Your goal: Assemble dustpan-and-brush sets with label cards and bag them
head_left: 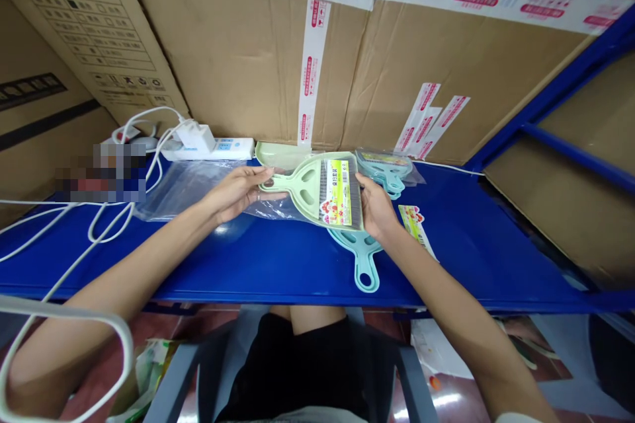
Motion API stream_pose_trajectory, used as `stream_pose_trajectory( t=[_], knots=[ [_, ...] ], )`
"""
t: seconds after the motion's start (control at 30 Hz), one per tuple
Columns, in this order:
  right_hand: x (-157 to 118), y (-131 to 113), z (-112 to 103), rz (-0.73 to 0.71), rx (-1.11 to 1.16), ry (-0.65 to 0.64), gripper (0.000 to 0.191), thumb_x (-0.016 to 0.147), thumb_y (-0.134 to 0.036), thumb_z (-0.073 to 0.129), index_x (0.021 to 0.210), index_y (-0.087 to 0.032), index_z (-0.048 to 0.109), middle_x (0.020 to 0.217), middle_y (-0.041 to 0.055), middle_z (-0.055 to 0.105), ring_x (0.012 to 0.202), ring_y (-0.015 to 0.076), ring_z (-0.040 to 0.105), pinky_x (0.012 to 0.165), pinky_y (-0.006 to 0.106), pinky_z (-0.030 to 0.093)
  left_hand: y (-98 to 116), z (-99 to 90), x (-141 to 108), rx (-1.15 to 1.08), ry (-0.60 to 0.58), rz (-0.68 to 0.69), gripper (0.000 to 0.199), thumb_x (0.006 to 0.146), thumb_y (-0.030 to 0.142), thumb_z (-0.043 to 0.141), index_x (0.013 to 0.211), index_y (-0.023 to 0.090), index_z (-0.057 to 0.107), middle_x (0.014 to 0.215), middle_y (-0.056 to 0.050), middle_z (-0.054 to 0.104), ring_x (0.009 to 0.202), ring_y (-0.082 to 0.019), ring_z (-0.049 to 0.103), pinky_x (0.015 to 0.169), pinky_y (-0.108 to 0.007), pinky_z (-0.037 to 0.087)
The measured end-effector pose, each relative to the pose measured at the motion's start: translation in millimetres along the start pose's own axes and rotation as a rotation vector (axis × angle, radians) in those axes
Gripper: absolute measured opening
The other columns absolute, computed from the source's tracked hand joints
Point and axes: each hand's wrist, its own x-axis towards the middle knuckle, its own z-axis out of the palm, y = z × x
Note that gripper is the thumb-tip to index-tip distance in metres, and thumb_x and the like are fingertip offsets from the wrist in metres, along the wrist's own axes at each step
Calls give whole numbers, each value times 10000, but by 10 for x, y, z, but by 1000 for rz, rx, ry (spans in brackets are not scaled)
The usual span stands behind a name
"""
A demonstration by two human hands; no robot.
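Observation:
Above the blue table, both hands hold a pale green dustpan and brush set [301, 186], with dark bristles and a yellow-green label card [339, 193] on its wide end. My left hand [237, 194] is closed around the handle end, thumb on top. Clear plastic hangs around and below the set; whether it is fully bagged I cannot tell. My right hand [376, 207] grips the bristle end. Partly hidden underneath, a light blue dustpan [366, 259] lies with its handle toward me. Another pale green dustpan [278, 153] shows behind.
Light blue sets in clear plastic [389, 170] lie at the back right, near a loose label card [415, 223]. Clear plastic bags [186, 190] lie left. A power strip [235, 148] and white cables [102, 241] occupy the left side. Cardboard [238, 59] walls the back.

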Motion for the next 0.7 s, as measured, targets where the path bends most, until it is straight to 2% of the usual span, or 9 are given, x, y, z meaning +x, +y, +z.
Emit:
stream_pose_trajectory(
  t=[0.1, 0.2, 0.37, 0.43, 0.53, 0.63, 0.7],
  knots=[
    [-9, -19, 1, -12, -36, -12, 314, 866, -477, 657, 1057, -245, 748, 905, 51, 824, 1019, 316, 785, 914, 471, 629, 25, 0, -9, 149, 23, 3, 202, 969, 169, 743, 1050, -1, 817, 1022, -181, 808, 939, -255, 799, 989, -433, 667],
    [2, -55, -37, -28, -87, -16, 331, 842, -531, 627, 948, -240, 745, 877, 71, 814, 1004, 328, 779, 878, 474, 628, 52, -11, -23, 220, 28, -55, 214, 1015, 154, 659, 1053, 17, 819, 1025, -188, 811, 923, -266, 814, 940, -401, 676],
    [6, -108, -65, -62, -136, -38, 276, 778, -515, 608, 790, -248, 677, 850, 87, 798, 962, 315, 768, 782, 429, 622, 109, -41, -18, 170, 76, -15, 134, 958, 144, 706, 935, 91, 826, 925, -176, 804, 940, -300, 812, 890, -424, 696],
    [-12, -114, -37, -70, -161, -67, 267, 769, -502, 630, 819, -246, 689, 865, 74, 801, 945, 303, 766, 743, 407, 612, 121, -32, -15, 127, 119, 26, 100, 928, 110, 724, 895, 84, 814, 882, -161, 787, 943, -285, 800, 918, -442, 696],
    [-40, -112, 11, -109, -170, -105, 293, 751, -461, 717, 962, -259, 734, 925, 30, 813, 925, 278, 764, 712, 379, 597, 110, 12, -21, 88, 165, 66, 95, 901, 71, 731, 830, 87, 793, 874, -131, 777, 955, -255, 779, 964, -427, 690],
    [-47, -100, 23, -152, -153, -124, 406, 695, -429, 831, 1069, -293, 750, 978, 0, 814, 935, 261, 765, 753, 382, 606, 76, 58, -38, 61, 149, 70, 122, 886, 81, 758, 768, 106, 778, 888, -122, 781, 1002, -271, 774, 987, -421, 684],
    [-46, -83, 8, -190, -194, -88, 429, 675, -445, 871, 1059, -291, 759, 964, 9, 809, 955, 266, 766, 783, 403, 616, 56, 72, -47, 55, 127, 66, 152, 902, 95, 753, 752, 109, 776, 883, -117, 779, 1012, -275, 775, 996, -432, 678]
  ],
)
